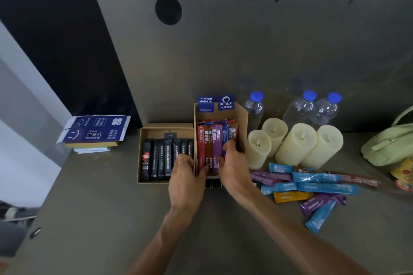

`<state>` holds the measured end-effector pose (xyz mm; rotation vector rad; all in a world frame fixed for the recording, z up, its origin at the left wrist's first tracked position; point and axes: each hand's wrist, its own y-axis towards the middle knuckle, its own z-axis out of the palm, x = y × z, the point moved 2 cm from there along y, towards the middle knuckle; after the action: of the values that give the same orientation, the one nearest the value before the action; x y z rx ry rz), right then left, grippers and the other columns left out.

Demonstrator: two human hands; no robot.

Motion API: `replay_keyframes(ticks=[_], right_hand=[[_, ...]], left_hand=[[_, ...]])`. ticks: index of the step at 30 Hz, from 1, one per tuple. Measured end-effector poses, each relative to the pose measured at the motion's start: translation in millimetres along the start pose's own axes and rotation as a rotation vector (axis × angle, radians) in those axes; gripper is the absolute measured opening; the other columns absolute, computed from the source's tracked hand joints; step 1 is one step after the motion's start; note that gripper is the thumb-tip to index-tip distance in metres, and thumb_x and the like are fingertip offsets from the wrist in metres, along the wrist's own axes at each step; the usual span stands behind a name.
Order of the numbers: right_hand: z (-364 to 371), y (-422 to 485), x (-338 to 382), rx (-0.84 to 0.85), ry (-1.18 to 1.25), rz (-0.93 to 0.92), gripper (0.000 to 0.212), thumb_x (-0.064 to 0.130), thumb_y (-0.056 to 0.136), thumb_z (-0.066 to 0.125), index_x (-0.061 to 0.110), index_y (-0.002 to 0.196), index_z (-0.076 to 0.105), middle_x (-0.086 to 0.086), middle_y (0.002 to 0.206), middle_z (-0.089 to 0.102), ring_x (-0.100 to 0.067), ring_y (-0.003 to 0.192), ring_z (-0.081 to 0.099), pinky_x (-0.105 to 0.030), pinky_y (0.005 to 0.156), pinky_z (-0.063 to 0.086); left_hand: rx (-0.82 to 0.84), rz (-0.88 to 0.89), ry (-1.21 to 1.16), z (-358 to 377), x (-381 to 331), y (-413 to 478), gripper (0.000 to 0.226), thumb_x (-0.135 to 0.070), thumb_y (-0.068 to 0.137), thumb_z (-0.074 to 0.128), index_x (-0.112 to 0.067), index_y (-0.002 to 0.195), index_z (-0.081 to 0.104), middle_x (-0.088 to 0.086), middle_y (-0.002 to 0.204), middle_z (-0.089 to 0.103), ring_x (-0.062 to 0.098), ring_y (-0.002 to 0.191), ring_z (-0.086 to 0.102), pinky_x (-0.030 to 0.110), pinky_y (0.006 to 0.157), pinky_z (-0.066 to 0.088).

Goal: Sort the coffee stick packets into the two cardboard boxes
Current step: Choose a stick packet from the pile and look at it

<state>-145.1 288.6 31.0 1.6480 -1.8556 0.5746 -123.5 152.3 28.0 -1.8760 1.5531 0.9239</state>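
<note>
Now the left hand [185, 177] grips the tall box [243, 123] by its near wall. Inside that box, the right hand [233, 169] pinches upright coloured packets [215, 138].

Just one view: head-worn, wide-angle, looking forward and steeply down onto the table [100, 207], close in, taking in the grey wall [245, 40] up top.

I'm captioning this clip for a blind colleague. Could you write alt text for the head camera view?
Two hands work at a taller cardboard box of upright coloured packets: the left hand grips its wall, the right hand holds packets inside. Beside it a low box holds black packets; loose coloured packets, candles and bottles sit to the right.
</note>
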Motion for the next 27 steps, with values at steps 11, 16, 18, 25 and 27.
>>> replay_keyframes(ticks=[11, 16, 18, 25, 27], right_hand=[[11, 0, -4, 0.049, -0.288, -0.111, 0.042, 0.023, 0.098, 0.058, 0.015, 0.137, 0.044, -0.008, 0.131, 0.056, -0.022, 0.113, 0.065, -0.035, 0.092, 0.057], [15, 4, -4, 0.047, -0.312, -0.116, 0.042, 0.019, 0.097, 0.060, 0.013, 0.135, 0.045, -0.009, 0.131, 0.055, -0.023, 0.111, 0.065, -0.034, 0.091, 0.057], [17, 5, -3, 0.046, -0.316, -0.106, 0.041, 0.020, 0.097, 0.060, 0.013, 0.135, 0.045, -0.009, 0.131, 0.055, -0.023, 0.111, 0.065, -0.034, 0.091, 0.057], [18, 5, -4, 0.038, -0.330, -0.100, 0.044, 0.022, 0.097, 0.059, 0.012, 0.137, 0.044, -0.010, 0.134, 0.054, -0.023, 0.113, 0.065, -0.034, 0.092, 0.057], [17, 4, -3, 0.043, -0.328, -0.097, 0.042, 0.022, 0.098, 0.059, 0.011, 0.136, 0.045, -0.010, 0.134, 0.054, -0.023, 0.113, 0.064, -0.035, 0.092, 0.057]], left_hand=[[0.093, -0.001, -0.045, 9, 14, 14, 0.025, -0.029, 0.091, 0.067, -0.023, 0.088, 0.043, -0.005, 0.084, 0.062, 0.010, 0.070, 0.062, 0.029, 0.057, 0.053], [0.116, 0.006, -0.056, 7, 14, 15, 0.025, -0.028, 0.091, 0.067, -0.022, 0.088, 0.043, -0.004, 0.084, 0.063, 0.009, 0.071, 0.063, 0.027, 0.056, 0.053], [0.120, 0.006, -0.068, 7, 15, 15, 0.025, -0.027, 0.091, 0.067, -0.023, 0.086, 0.043, -0.004, 0.084, 0.063, 0.010, 0.071, 0.063, 0.028, 0.057, 0.053], [0.139, 0.005, -0.070, 7, 15, 16, 0.024, -0.027, 0.090, 0.068, -0.022, 0.089, 0.045, -0.005, 0.087, 0.064, 0.008, 0.072, 0.064, 0.023, 0.055, 0.051], [0.143, 0.003, -0.064, 5, 13, 15, 0.025, -0.027, 0.089, 0.070, -0.022, 0.090, 0.045, -0.006, 0.086, 0.064, 0.006, 0.071, 0.062, 0.019, 0.053, 0.047]])
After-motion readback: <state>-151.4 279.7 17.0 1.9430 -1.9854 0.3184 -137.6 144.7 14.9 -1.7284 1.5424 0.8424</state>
